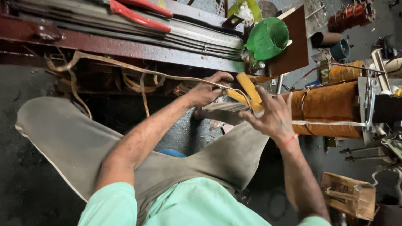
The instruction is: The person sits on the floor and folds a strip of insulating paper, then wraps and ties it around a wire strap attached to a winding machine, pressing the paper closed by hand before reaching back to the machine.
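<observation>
Head view: orange wound coil, landmark. Left hand, just left of coil, pinches yellow strip and pale tape. Right hand, fingers spread, unclenched, touching coil's left end. Green bowl above coil; cardboard box below.

I see my left hand pinching yellow tape, right hand spread beside it, orange coil at three o'clock, green funnel at one
</observation>
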`<state>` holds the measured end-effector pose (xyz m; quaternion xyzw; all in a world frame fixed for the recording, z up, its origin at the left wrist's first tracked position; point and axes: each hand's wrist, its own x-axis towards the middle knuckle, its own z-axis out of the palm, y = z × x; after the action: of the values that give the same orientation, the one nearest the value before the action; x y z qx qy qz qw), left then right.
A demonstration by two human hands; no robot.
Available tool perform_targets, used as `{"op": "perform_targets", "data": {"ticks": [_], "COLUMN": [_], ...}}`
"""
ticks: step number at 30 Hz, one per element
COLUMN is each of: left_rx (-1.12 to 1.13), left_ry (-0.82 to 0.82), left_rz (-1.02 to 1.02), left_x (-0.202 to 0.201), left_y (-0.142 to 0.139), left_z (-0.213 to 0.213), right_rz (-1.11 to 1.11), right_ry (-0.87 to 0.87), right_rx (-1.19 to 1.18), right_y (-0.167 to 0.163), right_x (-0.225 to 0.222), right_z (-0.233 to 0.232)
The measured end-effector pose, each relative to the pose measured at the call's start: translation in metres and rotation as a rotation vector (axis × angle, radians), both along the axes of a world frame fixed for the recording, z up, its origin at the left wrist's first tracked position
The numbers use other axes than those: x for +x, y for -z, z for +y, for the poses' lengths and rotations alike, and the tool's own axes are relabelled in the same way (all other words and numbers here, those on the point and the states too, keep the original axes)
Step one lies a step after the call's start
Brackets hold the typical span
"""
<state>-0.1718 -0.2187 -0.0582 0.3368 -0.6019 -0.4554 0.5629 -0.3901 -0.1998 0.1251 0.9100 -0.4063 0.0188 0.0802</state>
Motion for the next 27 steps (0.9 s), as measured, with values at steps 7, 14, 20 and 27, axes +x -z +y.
{"op": "perform_targets", "data": {"ticks": [7,14,20,27], "left_rx": [-0.057,-0.020,0.079,-0.052], "left_ry": [0.029,0.143,0.269,0.340], "left_rz": [-0.146,0.039,0.181,0.161], "left_x": [0.001,-0.001,-0.008,0.005], "left_y": [-0.003,0.003,0.007,-0.001], "left_z": [-0.003,-0.007,-0.017,-0.007], "right_rz": [0.080,-0.234,-0.432,-0.762], "right_ry": [0.249,-0.055,-0.220,0.055], "right_rx": [0.182,-0.073,0.003,0.343], "right_y": [0.015,0.004,0.059,0.143], "right_x": [-0.010,0.003,0.027,0.017], "right_z": [0.014,0.044,0.074,0.024]}}
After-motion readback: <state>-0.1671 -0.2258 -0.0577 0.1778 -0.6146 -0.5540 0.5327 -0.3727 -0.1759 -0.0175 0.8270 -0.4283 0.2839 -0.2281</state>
